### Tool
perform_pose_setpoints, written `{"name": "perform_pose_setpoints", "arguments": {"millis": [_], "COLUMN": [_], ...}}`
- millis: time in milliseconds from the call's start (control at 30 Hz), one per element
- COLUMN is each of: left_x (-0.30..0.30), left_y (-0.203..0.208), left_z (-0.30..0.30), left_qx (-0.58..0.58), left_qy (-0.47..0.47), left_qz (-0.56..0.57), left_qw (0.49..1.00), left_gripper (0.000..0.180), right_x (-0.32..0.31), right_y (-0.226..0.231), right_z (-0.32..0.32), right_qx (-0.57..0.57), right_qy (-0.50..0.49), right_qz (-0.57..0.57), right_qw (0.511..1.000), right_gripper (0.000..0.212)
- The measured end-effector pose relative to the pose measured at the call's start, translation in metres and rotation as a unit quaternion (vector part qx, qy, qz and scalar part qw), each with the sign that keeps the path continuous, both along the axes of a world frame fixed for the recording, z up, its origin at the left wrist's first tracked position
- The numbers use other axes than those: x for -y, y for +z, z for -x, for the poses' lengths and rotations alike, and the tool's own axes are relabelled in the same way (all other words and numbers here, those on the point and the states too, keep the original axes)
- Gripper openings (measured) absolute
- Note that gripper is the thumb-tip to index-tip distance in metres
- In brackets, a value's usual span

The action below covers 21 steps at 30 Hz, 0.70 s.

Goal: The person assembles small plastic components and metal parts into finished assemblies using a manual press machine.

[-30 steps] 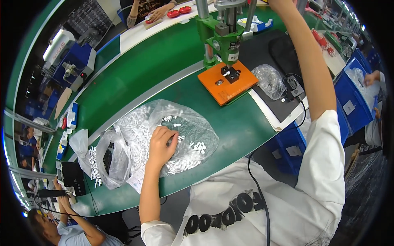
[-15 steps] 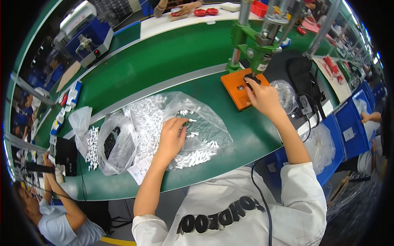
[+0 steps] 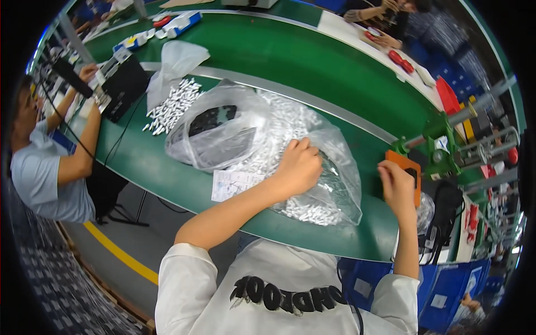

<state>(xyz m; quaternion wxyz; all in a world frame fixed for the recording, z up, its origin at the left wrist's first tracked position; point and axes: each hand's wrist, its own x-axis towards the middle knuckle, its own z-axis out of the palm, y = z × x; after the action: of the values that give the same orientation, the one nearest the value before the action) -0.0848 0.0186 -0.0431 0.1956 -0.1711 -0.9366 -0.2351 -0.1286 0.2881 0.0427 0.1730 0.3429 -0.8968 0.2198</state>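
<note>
My left hand is over an opened clear plastic bag of small white parts, back of the hand up. Its fingers are curled, the tips hidden, so whatever they hold cannot be made out. At the right, my right hand is beside the orange plate of a green hand press. Its fingers are bent in and pressed together; any small piece between them is too small to name. A dark fixture sits on the plate, partly covered by that hand.
Left of the white parts stands another clear bag holding black pieces. A loose heap of white parts lies farther left. A paper slip rests near the front edge. One co-worker sits left; another's hands work across the bench.
The view has swung, shifting the bench and press across the picture. My right hand has drawn back from the fixture toward the plate's near edge. My left hand stays over the bag, now back up.
</note>
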Motion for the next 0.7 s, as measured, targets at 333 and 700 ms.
{"name": "perform_pose_setpoints", "arguments": {"millis": [333,700], "left_x": [-0.014,-0.014], "left_y": [-0.014,-0.041], "left_z": [0.008,0.008], "left_qx": [-0.06,-0.18], "left_qy": [-0.002,0.006], "left_qz": [-0.079,-0.013], "left_qw": [0.995,0.983], "left_gripper": [0.036,0.019], "right_x": [0.269,0.241], "right_y": [0.028,0.079], "right_z": [0.029,0.007], "right_qx": [0.093,0.19], "right_qy": [0.369,0.333], "right_qz": [0.052,0.118], "right_qw": [0.923,0.916], "right_gripper": [0.018,0.027]}}
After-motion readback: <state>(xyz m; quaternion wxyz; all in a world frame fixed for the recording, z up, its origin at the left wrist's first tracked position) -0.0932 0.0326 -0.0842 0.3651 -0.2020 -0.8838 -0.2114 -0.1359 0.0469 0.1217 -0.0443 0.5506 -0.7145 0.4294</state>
